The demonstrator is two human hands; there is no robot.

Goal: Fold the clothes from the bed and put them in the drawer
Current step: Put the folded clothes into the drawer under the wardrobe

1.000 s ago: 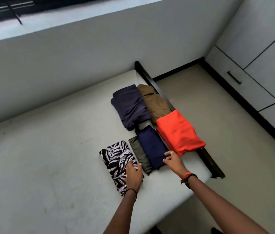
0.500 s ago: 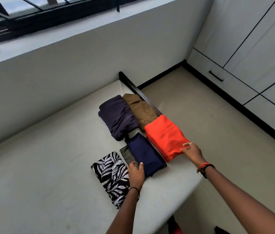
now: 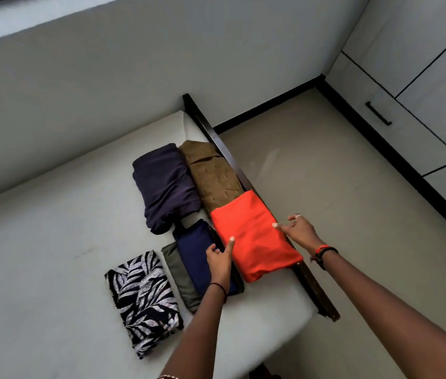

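Left hand (image 3: 219, 259) is sliding to the left edge of the orange cloth (image 3: 254, 236) — thumb touching, fingers loosely curled; the spread fingers of the right hand (image 3: 299, 231) are touching its right edge.

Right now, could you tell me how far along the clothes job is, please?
Folding looks done: the orange piece and five others lie folded on the bed. In hand: the left hand and right hand both touch the orange piece, seemingly to lift it. Left: carrying everything to the drawer, which is shut.

Both arms reach forward. The left hand (image 3: 219, 259) curls its fingers, thumb out; the right hand (image 3: 299, 232) spreads loosely.
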